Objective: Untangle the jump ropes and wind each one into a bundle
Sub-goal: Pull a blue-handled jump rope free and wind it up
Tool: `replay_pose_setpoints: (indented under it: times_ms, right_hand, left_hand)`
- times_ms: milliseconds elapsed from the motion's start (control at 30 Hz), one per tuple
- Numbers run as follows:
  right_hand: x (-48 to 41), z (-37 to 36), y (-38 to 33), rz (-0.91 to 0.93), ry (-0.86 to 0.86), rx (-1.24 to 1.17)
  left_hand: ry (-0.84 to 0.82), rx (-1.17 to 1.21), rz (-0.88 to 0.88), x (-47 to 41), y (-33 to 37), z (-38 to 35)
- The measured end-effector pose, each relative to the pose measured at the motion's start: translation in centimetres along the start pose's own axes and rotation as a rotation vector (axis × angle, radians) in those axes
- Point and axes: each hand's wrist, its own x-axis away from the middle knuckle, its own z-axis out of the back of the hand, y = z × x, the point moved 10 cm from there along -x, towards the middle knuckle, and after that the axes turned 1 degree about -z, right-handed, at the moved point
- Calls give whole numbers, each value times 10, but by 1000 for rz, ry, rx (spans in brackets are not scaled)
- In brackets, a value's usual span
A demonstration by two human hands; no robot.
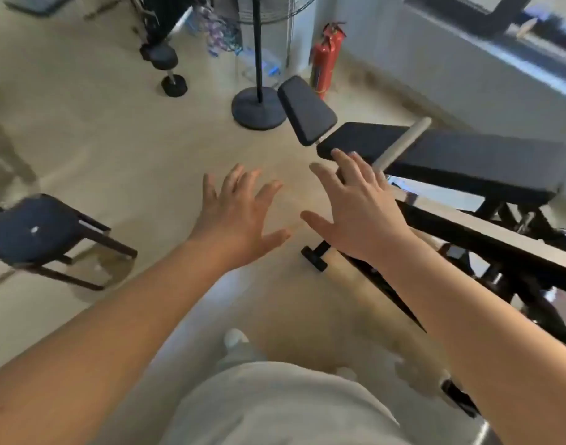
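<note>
My left hand (238,216) and my right hand (358,208) are stretched out in front of me over the beige floor, palms down, fingers spread, with nothing in them. No jump rope shows clearly in this view. A pale handle-like bar (403,141) lies across the black bench pad just beyond my right fingertips; I cannot tell what it is. The picture is blurred by motion.
A black weight bench (468,162) with its metal frame fills the right side. A black stool (34,232) stands at the left. Farther back are a fan stand base (259,107), a dumbbell (169,72) and two red fire extinguishers (326,59).
</note>
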Motion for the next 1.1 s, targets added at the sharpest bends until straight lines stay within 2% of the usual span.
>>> replay_pose_setpoints:
  times_ms: [200,500,1100]
  right_hand:
    - [-70,-28,-87,88,-50,-29]
    - [-192,-55,-160,186,-77,-48]
    - [-577,-46,-277,491,-140,-18]
  left_hand:
    - [-9,64,74,4,-103,-16]
    - [-8,159,235,-28,-240,-36]
    - [15,221,546,-266,-507,8]
